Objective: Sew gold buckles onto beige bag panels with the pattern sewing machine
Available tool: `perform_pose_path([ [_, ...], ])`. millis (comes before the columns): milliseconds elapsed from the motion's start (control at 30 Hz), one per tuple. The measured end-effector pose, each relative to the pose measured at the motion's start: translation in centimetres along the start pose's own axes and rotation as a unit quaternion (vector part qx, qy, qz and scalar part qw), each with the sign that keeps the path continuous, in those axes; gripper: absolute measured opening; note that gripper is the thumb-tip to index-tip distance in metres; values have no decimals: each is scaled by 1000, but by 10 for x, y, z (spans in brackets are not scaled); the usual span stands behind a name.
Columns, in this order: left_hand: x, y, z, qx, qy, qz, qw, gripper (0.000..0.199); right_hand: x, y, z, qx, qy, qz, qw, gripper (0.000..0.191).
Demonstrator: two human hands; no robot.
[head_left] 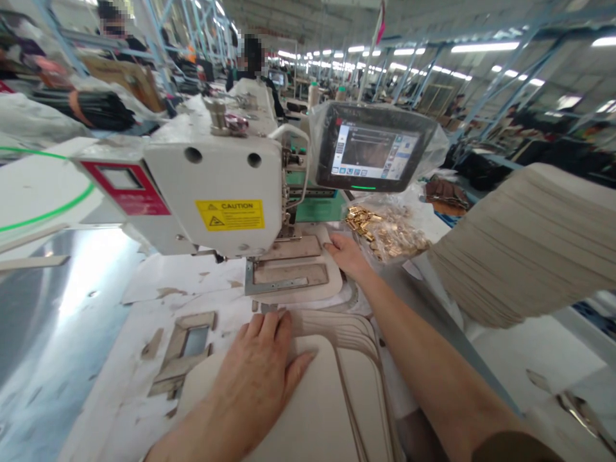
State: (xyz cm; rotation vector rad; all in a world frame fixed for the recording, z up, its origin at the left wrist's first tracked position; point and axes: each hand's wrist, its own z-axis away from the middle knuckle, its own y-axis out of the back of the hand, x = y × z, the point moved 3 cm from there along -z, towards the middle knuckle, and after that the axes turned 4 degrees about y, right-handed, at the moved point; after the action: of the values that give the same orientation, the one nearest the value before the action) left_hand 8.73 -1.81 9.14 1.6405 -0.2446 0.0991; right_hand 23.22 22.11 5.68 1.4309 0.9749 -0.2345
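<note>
My right hand (349, 253) reaches to the right edge of a beige rounded fabric panel (334, 282), its thumb and fingers closed at that edge. That panel lies under the metal clamp frame (276, 287) of a white sewing machine (216, 192). My left hand (262, 359) lies palm down with fingers stretched and thumb apart on a stack of similar beige panels (317, 391) in front of the machine. The undersides of my fingers are hidden on both hands. A worn frame-shaped template (185, 346) rests left of the stack.
A control screen (370, 147) stands behind my right hand. Beside it is a plastic bag of gold-coloured metal pieces (385, 228). A large pile of beige panels (524, 244) leans at the right, with scissors (584, 410) lower down. Co-workers sit farther back.
</note>
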Motion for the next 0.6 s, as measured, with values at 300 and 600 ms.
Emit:
perform_pose_path([
  [300,10,-5,8,7,10,-78,997,52,0,2,-5,-4,49,-4,999,17],
  [600,14,8,11,-65,57,-68,994,38,-9,10,-4,-2,124,48,991,17],
])
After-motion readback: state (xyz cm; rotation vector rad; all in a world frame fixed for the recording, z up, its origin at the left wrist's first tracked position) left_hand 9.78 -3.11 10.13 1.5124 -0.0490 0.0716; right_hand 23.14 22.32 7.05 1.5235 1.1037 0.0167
